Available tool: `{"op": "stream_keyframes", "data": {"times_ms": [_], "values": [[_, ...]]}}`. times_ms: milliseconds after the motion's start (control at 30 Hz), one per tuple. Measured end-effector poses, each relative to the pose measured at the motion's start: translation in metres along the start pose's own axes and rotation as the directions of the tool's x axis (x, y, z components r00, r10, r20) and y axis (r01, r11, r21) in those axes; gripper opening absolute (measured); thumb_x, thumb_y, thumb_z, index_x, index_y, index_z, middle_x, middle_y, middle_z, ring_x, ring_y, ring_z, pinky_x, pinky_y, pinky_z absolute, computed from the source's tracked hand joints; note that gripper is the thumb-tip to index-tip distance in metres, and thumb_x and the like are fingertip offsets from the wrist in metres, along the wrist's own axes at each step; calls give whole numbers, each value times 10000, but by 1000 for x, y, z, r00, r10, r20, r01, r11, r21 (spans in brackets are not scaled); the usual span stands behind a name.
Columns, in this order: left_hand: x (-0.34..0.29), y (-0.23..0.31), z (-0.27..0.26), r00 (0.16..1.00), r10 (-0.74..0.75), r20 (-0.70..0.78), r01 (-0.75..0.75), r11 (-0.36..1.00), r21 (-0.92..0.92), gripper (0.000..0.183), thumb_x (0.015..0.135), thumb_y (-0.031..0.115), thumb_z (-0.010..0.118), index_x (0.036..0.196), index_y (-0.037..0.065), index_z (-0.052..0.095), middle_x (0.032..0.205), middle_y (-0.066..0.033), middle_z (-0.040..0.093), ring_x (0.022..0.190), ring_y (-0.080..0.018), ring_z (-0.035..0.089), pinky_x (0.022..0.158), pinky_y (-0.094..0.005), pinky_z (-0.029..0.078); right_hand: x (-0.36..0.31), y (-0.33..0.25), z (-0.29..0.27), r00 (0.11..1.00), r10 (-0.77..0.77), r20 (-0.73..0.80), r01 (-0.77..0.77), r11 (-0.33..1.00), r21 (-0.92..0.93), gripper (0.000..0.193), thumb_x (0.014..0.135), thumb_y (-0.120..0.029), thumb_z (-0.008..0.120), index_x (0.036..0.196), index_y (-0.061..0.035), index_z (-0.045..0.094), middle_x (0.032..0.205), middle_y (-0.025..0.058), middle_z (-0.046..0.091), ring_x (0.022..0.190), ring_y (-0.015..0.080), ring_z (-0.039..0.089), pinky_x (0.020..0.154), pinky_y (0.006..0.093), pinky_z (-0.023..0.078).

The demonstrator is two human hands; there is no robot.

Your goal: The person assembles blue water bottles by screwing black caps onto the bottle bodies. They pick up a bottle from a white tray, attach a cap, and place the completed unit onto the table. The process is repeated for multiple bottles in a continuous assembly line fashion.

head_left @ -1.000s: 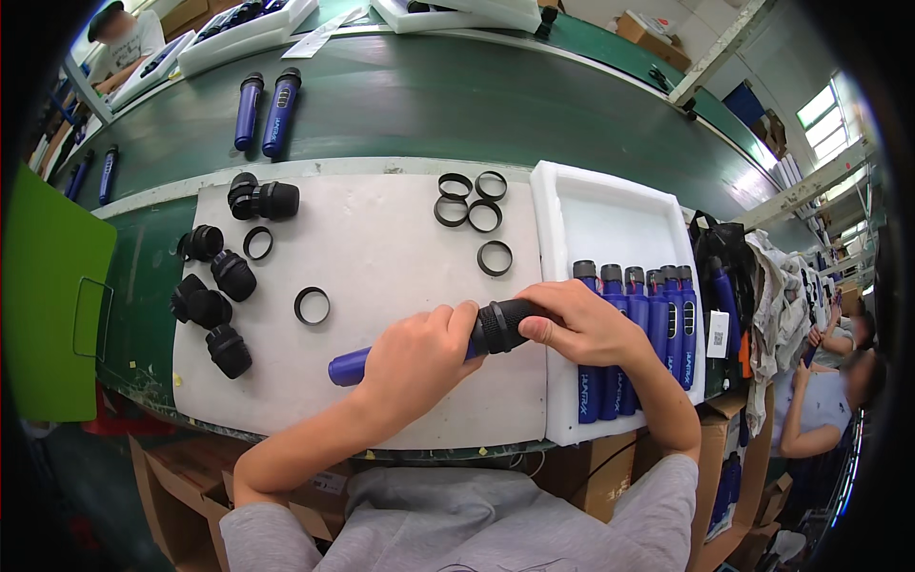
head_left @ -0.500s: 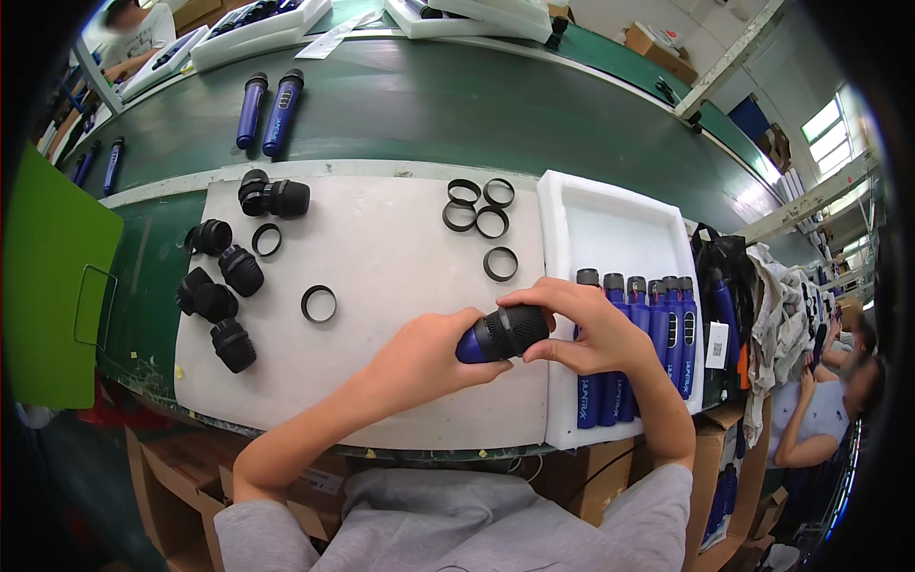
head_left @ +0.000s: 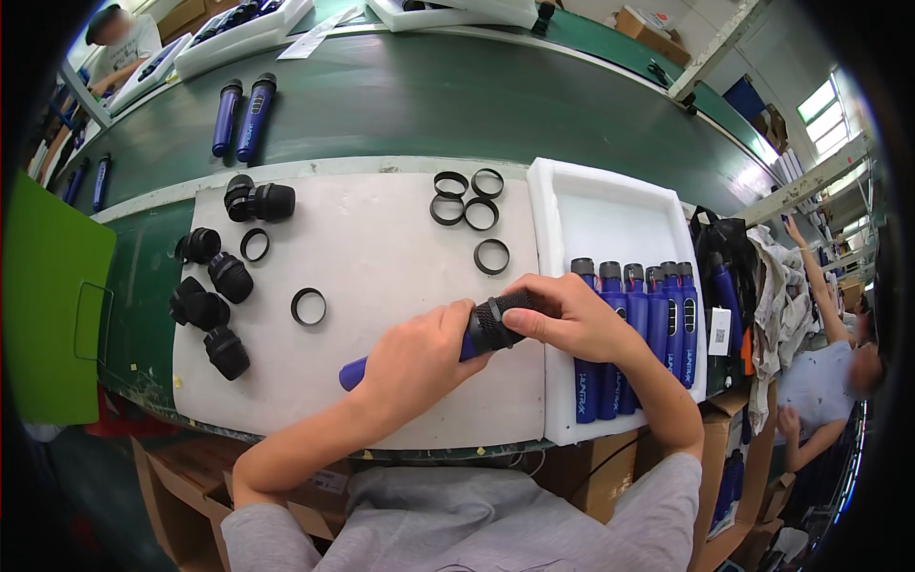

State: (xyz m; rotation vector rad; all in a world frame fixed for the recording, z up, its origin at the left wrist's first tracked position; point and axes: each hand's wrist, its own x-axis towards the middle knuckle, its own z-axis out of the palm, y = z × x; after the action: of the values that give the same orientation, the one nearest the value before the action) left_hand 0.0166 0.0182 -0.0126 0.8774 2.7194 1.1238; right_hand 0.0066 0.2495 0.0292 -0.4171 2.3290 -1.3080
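A blue microphone (head_left: 353, 374) with a black mesh head (head_left: 490, 325) lies slantwise between my hands, over the right part of the white board. My left hand (head_left: 419, 351) is wrapped round its blue body, whose tail end sticks out at the lower left. At the other end my right hand (head_left: 569, 315) grips the mesh head, thumb on the near side and fingers over the far side. Just beyond are several black rings (head_left: 491, 255). Beside my right hand, a white foam tray (head_left: 610, 205) holds several blue microphone bodies (head_left: 658, 329) without mesh heads.
Loose black mesh heads (head_left: 227, 353) are scattered on the board's (head_left: 362, 238) left side, with two more rings (head_left: 308, 306) near them. Two finished-looking microphones (head_left: 254, 119) lie on the green belt (head_left: 381, 105). A green bin (head_left: 57, 296) stands far left. Co-workers sit at both sides.
The microphone has turned so its blue tail now shows past my left hand. My right fingers and thumb have closed further over the mesh head. A co-worker at right has raised an arm.
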Motion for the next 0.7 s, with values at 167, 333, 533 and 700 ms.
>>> {"op": "stream_keyframes", "data": {"times_ms": [167, 333, 533, 700], "values": [[12, -7, -28, 974, 71, 215, -10, 962, -272, 435, 846, 293, 784, 1093, -10, 592, 815, -149, 692, 688, -286, 700, 625, -379, 558, -7, -3, -2, 963, -233, -132, 237, 971, 15, 355, 943, -316, 697, 1171, -49, 649, 899, 57, 658, 717, 112, 597, 642, 282, 475], [23, -19, -31, 637, 266, 724, 565, 479, -672, 358, 912, 289, 722, 1079, 15, 562, 735, -65, 623, 537, -135, 612, 511, -288, 498, 0, 7, -5, 839, -519, -166, 537, 839, 87, 486, 878, -305, 764, 1257, -45, 608, 1000, 77, 654, 840, 163, 645, 800, 315, 502], [4, 6, 5, 601, 417, 682, 670, 201, -714, 263, 951, 226, 663, 1011, 13, 521, 663, -37, 573, 469, -118, 558, 448, -250, 433, -3, -12, 17, 921, -384, -62, 303, 610, 732, 664, 849, -306, 768, 1336, 40, 478, 814, 99, 677, 837, 284, 705, 862, 384, 529], [0, 21, 6, 599, 260, 757, 734, 202, -649, 296, 918, 244, 696, 1011, -2, 561, 667, -50, 588, 523, -142, 598, 513, -286, 471, -9, -10, 22, 973, -179, -148, 217, 472, 854, 435, 944, -72, 627, 1327, 88, 497, 700, 59, 650, 695, 188, 675, 766, 344, 558]]}}
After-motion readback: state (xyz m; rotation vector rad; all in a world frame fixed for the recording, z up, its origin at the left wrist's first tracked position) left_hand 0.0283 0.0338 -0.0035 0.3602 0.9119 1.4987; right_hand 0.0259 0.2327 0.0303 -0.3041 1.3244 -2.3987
